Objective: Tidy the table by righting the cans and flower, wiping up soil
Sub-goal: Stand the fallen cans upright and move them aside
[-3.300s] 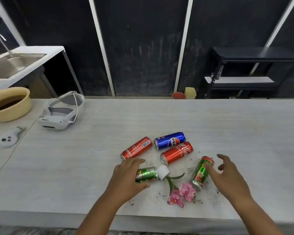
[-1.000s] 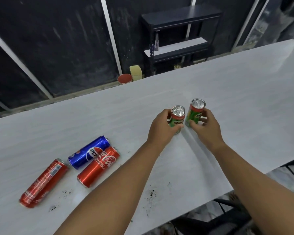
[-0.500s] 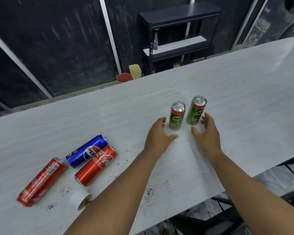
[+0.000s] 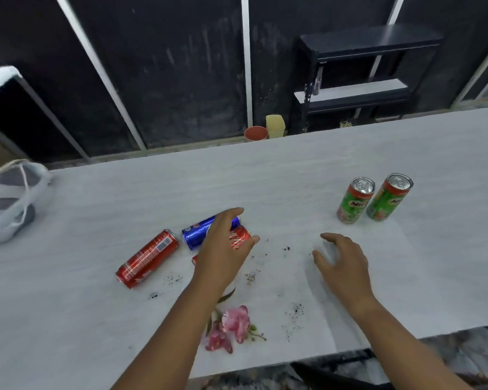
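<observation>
Two green Milo cans (image 4: 355, 202) (image 4: 389, 197) stand upright side by side at the right of the white table (image 4: 265, 178). A red can (image 4: 147, 258) lies on its side at the left, with a blue Pepsi can (image 4: 197, 233) lying beside it. A second red can (image 4: 238, 238) lies mostly under my left hand (image 4: 223, 250), which hovers over both with fingers spread. My right hand (image 4: 341, 260) hangs open above bare table, holding nothing. The pink flower (image 4: 233, 326) lies flat near the front edge; my left forearm hides its pot. Dark soil specks (image 4: 295, 312) are scattered around.
A white headset (image 4: 9, 201) sits at the table's far left. Beyond the back edge are a red cup (image 4: 255, 133), a yellow container (image 4: 275, 125) and a black shelf unit (image 4: 358, 71). The table's front edge runs close below the flower.
Both hands let go of the two Milo cans, now standing upright, and moved left. My left hand now hovers over the blue and red lying cans; the view swung back left.
</observation>
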